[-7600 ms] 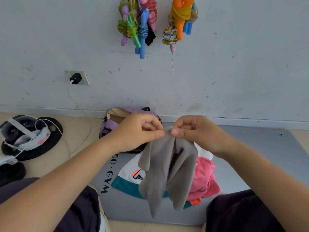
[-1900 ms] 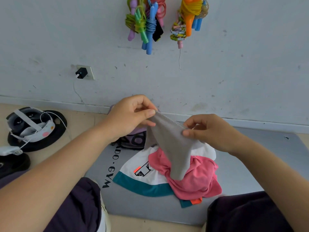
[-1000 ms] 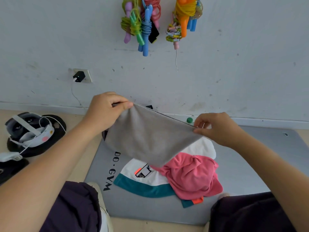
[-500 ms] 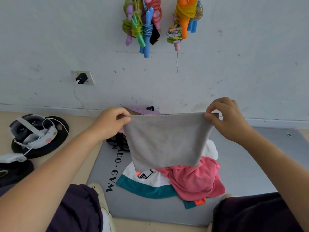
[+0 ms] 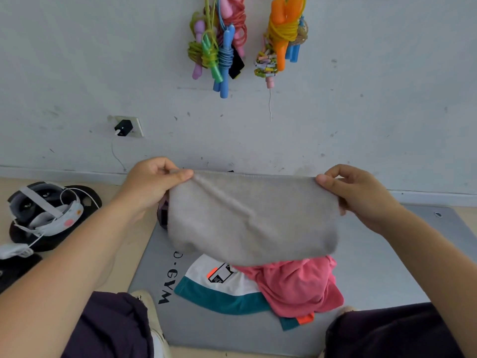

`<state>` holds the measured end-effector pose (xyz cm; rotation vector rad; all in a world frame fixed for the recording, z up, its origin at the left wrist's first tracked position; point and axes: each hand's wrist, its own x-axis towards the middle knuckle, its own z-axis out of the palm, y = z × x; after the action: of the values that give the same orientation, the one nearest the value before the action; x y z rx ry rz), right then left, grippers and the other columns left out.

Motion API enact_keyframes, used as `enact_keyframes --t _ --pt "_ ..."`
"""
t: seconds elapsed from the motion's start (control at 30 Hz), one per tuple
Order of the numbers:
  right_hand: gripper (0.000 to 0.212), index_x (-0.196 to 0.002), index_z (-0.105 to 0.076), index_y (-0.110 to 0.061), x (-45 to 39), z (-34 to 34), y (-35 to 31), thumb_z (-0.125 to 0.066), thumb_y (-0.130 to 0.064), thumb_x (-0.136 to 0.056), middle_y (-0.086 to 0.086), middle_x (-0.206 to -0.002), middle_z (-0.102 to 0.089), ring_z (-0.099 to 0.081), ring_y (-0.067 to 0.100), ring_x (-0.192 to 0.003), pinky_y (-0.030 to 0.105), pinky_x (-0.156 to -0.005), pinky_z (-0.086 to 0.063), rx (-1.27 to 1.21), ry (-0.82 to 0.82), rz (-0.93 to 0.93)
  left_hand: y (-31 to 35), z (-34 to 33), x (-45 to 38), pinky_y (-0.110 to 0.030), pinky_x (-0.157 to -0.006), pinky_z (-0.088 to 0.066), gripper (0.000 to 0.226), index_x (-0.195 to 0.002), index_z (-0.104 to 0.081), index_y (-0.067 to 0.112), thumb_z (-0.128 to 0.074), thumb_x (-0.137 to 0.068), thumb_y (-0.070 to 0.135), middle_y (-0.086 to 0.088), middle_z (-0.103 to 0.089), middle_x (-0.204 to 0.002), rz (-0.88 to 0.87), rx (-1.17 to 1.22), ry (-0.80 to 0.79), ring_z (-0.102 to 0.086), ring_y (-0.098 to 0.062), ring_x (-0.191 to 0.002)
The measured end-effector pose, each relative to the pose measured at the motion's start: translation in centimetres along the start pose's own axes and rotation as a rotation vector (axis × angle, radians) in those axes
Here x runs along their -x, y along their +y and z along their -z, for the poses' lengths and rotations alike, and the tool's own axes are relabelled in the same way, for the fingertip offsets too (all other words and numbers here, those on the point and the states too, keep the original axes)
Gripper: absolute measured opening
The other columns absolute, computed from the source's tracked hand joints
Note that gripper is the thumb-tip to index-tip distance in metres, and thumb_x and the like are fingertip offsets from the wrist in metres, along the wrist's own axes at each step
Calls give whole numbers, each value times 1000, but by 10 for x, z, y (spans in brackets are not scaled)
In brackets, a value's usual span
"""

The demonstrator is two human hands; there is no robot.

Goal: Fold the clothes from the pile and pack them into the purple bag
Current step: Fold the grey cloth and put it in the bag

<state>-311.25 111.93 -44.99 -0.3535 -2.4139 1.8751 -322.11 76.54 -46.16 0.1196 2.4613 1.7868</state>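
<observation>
Both hands are pinching the grey cloth: left hand [image 5: 152, 182] and right hand [image 5: 361, 195] on its top corners, long edge stretched level mid-frame. Bag [image 5: 163, 213] peeks out behind it, nearer the left hand; pile [image 5: 291, 285] sits right below.

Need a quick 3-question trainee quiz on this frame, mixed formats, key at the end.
1. True or false: the grey garment lies flat on the grey mat.
2. Multiple choice: what lies on top of the pile beneath the grey garment? A) pink garment B) black jacket C) yellow towel
3. Fill in: the left hand and right hand each pinch a top ______ of the grey garment.

Key: 1 false, it is held up in the air, spread between both hands. 2 A, it lies over a white and teal garment. 3 corner.
</observation>
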Motion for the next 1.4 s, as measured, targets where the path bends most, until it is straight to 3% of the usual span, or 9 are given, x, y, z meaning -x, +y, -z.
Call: enact_keyframes --t 0.2,0.4,0.53,0.6,0.73,0.87,1.03,1.3,1.4 --pt "20 -90 -52 -7 9 -22 -3 -71 -11 -86 16 -61 -61 -63 29 -50 33 -53 -51 32 -121 4 6 -23 12 -33 -50 -59 19 -78 -61 9 -74 -87 19 -3 -64 -74 55 30 -111 -60 -18 -57" --pt "5 -97 -62 -4 30 -52 -17 -62 -4 -92 19 -77 -71 -71 35 -67 30 -54 -53 -13 -440 59 21 -64 30 -27 -58 -60 10 -84 -69 5 -78 -79 8 -4 -69 -76 48 219 -183 -67 -15 -65" --pt "20 -108 -62 -8 37 -63 -27 -65 -2 -90 13 -96 -75 -73 29 -91 29 -62 -53 -36 -567 84 30 -78 42 -24 -66 -59 16 -87 -72 3 -77 -73 10 -7 -73 -77 48 355 -306 -71 -15 -72" --pt "20 -108 -62 -10 40 -67 -29 -65 -2 -90 8 -98 -76 -73 25 -92 28 -64 -53 -28 -529 123 33 -81 45 -25 -69 -57 28 -90 -74 3 -77 -69 21 -12 -75 -84 36 352 -349 -72 -19 -78" --pt "8 -85 -71 -22 45 -74 -31 -72 -13 -86 0 -66 -70 -62 16 -55 22 -52 -47 171 -160 378 37 -82 50 -33 -83 -58 38 -100 -76 6 -74 -71 30 -15 -75 -103 30 341 -439 -72 -26 -97" --pt "5 -81 -74 -19 46 -73 -35 -79 -15 -80 0 -69 -57 -51 15 -62 19 -59 -41 428 49 670 40 -84 55 -31 -81 -59 24 -91 -79 12 -69 -74 25 -14 -76 -99 39 413 -457 -73 -25 -94" --pt "9 -80 -71 -13 47 -72 -35 -78 -19 -80 1 -92 -54 -54 12 -87 12 -77 -39 489 115 661 43 -83 60 -31 -84 -59 30 -96 -78 10 -75 -74 30 -11 -76 -99 -4 432 -519 -73 -21 -92" --pt "53 -95 -71 -32 35 -39 -35 -51 -72 -68 -1 -133 -47 -32 20 -132 44 -105 -31 913 -126 416 46 -69 57 -13 -71 -51 20 -85 -72 15 -74 -66 20 6 -72 -80 -222 207 -439 -64 -4 -78" --pt "25 -94 -69 -33 25 -20 -33 -63 -53 -79 -2 -129 -50 -39 17 -127 28 -106 -30 890 -196 329 45 -54 48 -13 -66 -52 20 -86 -71 15 -74 -67 19 9 -72 -77 -212 235 -369 -64 -2 -73"
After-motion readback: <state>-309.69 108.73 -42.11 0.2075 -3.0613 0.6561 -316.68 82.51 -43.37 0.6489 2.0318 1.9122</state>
